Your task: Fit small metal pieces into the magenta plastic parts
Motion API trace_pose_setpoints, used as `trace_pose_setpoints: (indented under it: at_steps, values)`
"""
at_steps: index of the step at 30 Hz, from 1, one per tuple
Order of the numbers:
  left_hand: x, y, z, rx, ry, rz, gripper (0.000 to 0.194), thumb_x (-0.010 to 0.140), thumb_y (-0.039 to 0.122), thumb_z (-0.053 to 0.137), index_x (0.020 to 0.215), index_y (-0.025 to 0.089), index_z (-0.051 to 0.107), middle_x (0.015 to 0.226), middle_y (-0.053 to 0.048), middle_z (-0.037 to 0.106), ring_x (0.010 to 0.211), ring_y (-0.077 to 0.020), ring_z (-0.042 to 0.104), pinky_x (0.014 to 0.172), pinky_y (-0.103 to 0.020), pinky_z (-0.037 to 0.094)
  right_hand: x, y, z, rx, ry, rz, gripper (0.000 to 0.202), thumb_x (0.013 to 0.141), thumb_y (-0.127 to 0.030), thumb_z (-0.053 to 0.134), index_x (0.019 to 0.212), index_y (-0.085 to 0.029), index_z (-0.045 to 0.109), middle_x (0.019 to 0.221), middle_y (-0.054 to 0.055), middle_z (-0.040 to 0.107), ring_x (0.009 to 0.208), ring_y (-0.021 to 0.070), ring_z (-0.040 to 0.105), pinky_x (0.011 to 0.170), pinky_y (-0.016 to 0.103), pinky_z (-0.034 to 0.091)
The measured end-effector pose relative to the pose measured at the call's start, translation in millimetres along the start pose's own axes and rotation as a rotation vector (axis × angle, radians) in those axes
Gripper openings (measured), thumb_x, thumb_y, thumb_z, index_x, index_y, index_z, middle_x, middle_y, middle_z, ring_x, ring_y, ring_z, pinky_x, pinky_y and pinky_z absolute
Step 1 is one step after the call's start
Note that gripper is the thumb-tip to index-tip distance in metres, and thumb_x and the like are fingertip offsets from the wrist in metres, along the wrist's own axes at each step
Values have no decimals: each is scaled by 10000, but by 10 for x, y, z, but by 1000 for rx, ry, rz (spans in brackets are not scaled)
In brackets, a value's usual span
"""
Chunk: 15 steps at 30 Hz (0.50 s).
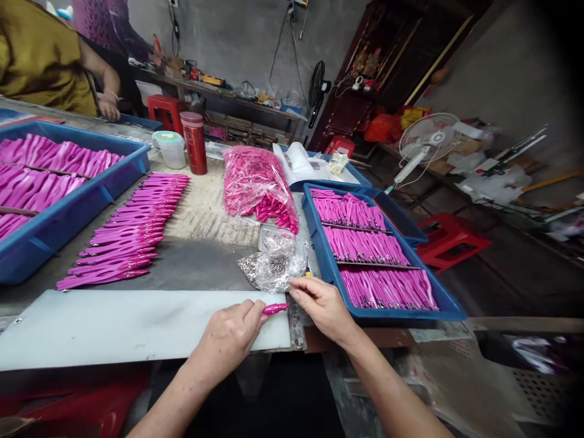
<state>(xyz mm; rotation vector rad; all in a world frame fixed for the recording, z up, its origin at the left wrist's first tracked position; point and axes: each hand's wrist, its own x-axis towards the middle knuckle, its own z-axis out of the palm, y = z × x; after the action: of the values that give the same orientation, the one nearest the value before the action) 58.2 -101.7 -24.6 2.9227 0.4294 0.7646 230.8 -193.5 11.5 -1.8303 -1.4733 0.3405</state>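
Observation:
My left hand (pixel 232 331) is closed around a magenta plastic piece with a pointed tip (pixel 275 309), just above the right end of a white board (pixel 114 325). Most of that piece is hidden in my fist. At the edge of a crumpled clear bag of small metal parts (pixel 269 266), the thumb and fingers of my right hand (pixel 327 309) are pinched together. Whatever they hold is too small to make out. Beyond the board, magenta handle-like pieces with pointed ends (pixel 130 228) lie side by side in a long row.
Blue trays of magenta pieces stand at left (pixel 59 246) and right (pixel 365 313). Farther back are a clear bag of pink parts (pixel 255 176), a red tumbler (pixel 194 146) and a lidded tub (pixel 171 152). Across the table sits a person (pixel 45 67).

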Motion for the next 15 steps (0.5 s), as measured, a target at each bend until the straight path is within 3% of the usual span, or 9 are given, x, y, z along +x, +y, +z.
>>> trace_pose_setpoints:
  at_steps: [3,6,11,15]
  values:
    - [6,-34,17,22,7,-28,197,876,214,323,830,170,509,613,8,508,489,-114,504,437,-217,359,151,4,34,-47,78,-14,148,792,-190,485,842,-162,622,814,46,631,774,147,577,711,253,446]
    - [-12,-47,43,39,9,-41,189,876,219,330,834,174,508,613,11,509,487,-113,504,442,-218,357,317,19,95,-174,62,-26,161,796,-162,469,830,-165,627,797,39,636,760,139,579,703,237,438]
    - [-40,-42,57,45,-2,-58,186,877,222,337,800,180,502,606,13,504,479,-119,497,445,-229,345,530,26,171,-601,-172,32,224,837,-178,405,875,-179,626,857,37,643,816,132,579,732,214,408]
    - [-38,-40,51,26,-1,-62,177,878,221,336,802,186,492,608,16,500,485,-126,499,453,-239,348,622,0,200,-746,-276,67,243,824,-189,399,804,-180,642,820,59,654,785,172,596,684,249,413]
